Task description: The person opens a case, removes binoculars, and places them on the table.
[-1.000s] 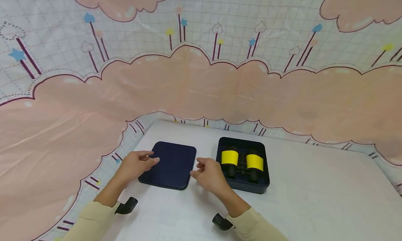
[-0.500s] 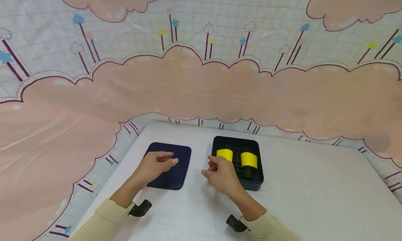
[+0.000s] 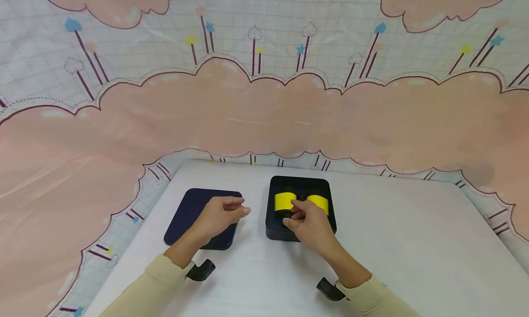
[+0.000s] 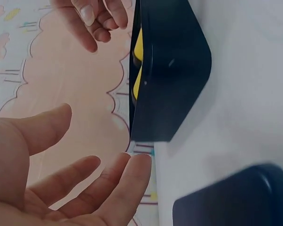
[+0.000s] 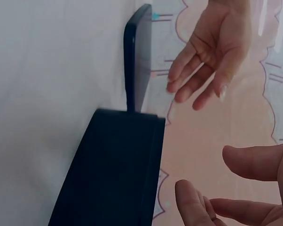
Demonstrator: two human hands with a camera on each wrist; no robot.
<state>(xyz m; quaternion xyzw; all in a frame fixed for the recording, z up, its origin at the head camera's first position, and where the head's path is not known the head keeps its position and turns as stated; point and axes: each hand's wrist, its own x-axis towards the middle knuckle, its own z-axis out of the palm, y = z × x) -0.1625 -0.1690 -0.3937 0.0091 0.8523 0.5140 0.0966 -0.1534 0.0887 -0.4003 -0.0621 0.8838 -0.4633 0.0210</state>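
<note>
Black binoculars with yellow bands point(image 3: 285, 201) lie inside an open dark navy box point(image 3: 281, 233). Over the box's front part hovers my right hand point(image 3: 314, 227), covering some of the binoculars in the head view. Its thumb and fingers stand apart with nothing between them, as the right wrist view shows. A flat navy lid point(image 3: 190, 211) lies on the table to the left of the box. My left hand point(image 3: 216, 218) is above the lid's right side, fingers loosely bent and holding nothing. From the left wrist, the box wall point(image 4: 174, 70) hides most of the binoculars.
A white table point(image 3: 392, 234) bears the box and lid, with a gap between the two. Behind it hangs a backdrop point(image 3: 264, 110) printed with pink clouds and candles. Black wrist cameras point(image 3: 201, 270) are worn below both hands.
Both hands have moved right: the left from the lid's left edge across it, the right from between lid and box to over the box. The head view has also turned slightly right.
</note>
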